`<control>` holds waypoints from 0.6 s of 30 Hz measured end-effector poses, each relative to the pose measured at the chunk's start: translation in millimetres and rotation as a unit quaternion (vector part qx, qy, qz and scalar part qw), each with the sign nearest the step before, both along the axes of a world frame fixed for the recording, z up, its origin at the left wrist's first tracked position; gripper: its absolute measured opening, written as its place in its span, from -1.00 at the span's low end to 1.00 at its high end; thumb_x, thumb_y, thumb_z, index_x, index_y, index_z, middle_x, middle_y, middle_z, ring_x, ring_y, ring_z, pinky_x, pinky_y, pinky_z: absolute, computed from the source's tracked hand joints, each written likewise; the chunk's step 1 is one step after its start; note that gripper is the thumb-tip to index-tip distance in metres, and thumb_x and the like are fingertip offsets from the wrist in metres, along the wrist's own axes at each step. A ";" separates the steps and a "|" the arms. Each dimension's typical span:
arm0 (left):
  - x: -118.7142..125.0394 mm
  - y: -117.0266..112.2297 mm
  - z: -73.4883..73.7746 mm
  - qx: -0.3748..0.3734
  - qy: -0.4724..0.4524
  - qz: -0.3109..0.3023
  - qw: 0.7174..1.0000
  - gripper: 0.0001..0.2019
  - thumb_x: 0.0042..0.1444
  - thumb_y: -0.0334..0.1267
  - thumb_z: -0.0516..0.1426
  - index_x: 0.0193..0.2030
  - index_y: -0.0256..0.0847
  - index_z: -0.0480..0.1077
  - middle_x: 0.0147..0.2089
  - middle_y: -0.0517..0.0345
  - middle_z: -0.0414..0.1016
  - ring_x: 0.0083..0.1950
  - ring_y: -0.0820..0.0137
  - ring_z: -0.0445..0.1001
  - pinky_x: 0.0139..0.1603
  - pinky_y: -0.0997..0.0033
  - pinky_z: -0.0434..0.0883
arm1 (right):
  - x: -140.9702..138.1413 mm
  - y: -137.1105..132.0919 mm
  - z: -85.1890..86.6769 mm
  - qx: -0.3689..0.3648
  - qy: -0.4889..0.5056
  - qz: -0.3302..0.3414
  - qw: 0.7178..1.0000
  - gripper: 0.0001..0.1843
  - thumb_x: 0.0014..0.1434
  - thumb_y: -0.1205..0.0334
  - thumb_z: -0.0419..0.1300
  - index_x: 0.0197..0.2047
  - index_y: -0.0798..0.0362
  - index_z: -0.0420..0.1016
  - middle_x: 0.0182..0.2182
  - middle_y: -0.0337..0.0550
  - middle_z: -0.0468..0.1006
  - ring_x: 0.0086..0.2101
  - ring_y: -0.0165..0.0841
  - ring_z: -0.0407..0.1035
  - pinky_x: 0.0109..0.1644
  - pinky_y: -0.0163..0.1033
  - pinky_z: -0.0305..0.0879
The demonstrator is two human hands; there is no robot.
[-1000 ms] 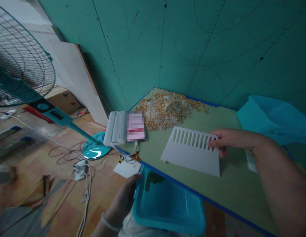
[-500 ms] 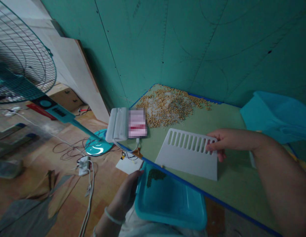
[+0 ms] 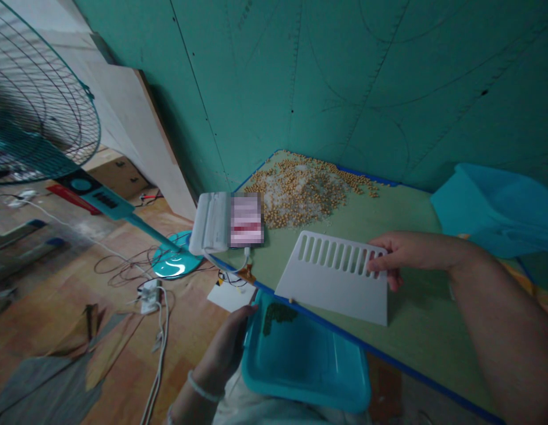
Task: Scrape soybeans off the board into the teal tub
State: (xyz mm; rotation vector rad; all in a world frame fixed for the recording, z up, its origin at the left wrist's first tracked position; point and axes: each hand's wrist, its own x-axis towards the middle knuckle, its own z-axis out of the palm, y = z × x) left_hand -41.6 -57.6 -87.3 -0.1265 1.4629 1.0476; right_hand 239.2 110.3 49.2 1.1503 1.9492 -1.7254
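On the green table [image 3: 415, 330] in front of you, your right hand [image 3: 404, 254] grips the upper right corner of a white slotted scraper [image 3: 333, 277], thumb on top and fingers curled under its edge. That scraper lies flat on the table, its row of slots toward the wall and its long plain edge reaching the table's blue-trimmed near rim. A single yellow bean [image 3: 291, 300] sits right at the scraper's lower left corner, at the rim.

Below that rim, your left hand [image 3: 225, 354] holds a teal tray [image 3: 307, 360] by its left side, fingers wrapped over the edge, a thin band around the wrist. You keep the tray just under the table edge, beneath the scraper's left corner. A small dark heap of green beans [image 3: 278, 313] rests in the tray's upper left corner.

Farther back on the table, near the corner of the teal wall [image 3: 344, 77], lies a spread pile of yellow beans mixed with pale grains [image 3: 302, 189], well apart from the scraper. Just left of that pile sits a white device [image 3: 212, 223] with a cable hanging off the table. At the far right rests a blue bag [image 3: 495, 206]. Off to your left stands a floor fan [image 3: 35, 118] on the wooden floor, with cords and a power strip [image 3: 147, 295] near its base.
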 end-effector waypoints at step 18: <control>11.3 -10.1 25.0 0.046 0.014 0.003 0.999 -0.52 -0.12 -0.54 0.11 0.02 -0.29 0.30 -0.25 0.07 0.59 -0.14 0.14 0.49 -0.10 0.21 0.42 | 19.5 5.4 19.3 0.239 0.022 -0.125 0.963 -0.64 -0.09 -0.06 0.15 -0.34 0.05 0.45 -0.47 -0.15 0.52 -0.55 -0.37 0.35 -0.48 -0.27 0.29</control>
